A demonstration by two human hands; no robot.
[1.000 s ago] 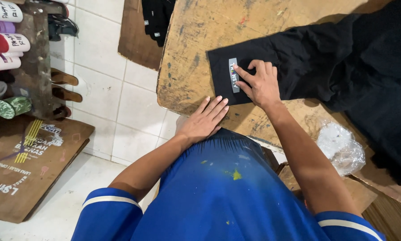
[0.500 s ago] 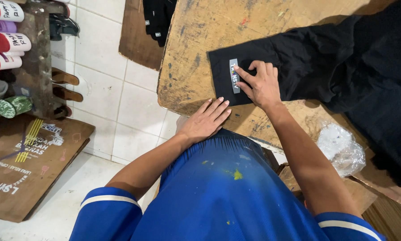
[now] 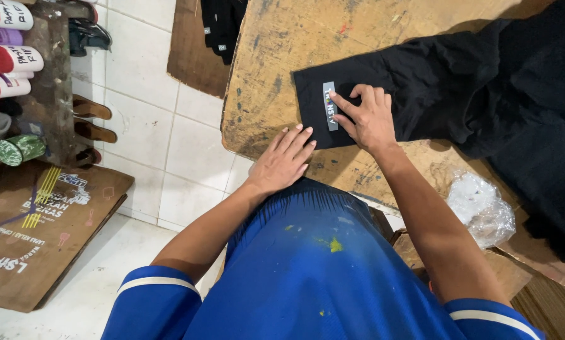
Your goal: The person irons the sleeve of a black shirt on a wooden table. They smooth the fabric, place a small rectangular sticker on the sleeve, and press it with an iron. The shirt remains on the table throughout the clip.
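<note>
One black garment (image 3: 433, 82) lies on the worn wooden counter (image 3: 276, 50), spread from the far right in toward the middle. One small grey label (image 3: 330, 106) sits near the garment's left end. The label's long axis runs away from me toward the far edge of the counter; the sleeve-like end it sits on runs crosswise, pointing to my left.

My right hand (image 3: 365, 118) lies flat on the black cloth, fingers (image 3: 342, 104) spread open, the forefinger tip touching the label. It grips nothing, only presses down. My left hand (image 3: 283, 158) rests palm down on the bare counter edge just beside the cloth, fingers straight and together, the tips touching or nearly touching the garment's near corner; it holds nothing.

One crumpled clear plastic bag (image 3: 480, 208) lies on the counter's near right, well apart from both hands. More black cloth pieces (image 3: 222, 22) hang at the far left edge of the counter, over a brown board.

On the left, a rack holds several capped tubs (image 3: 8, 60); I count at least four, plus one green tin (image 3: 19, 150) lower down. A printed wooden board (image 3: 40, 233) lies on the white tiled floor (image 3: 188, 145).

My blue shirt (image 3: 314, 271) blocks the near counter edge.
</note>
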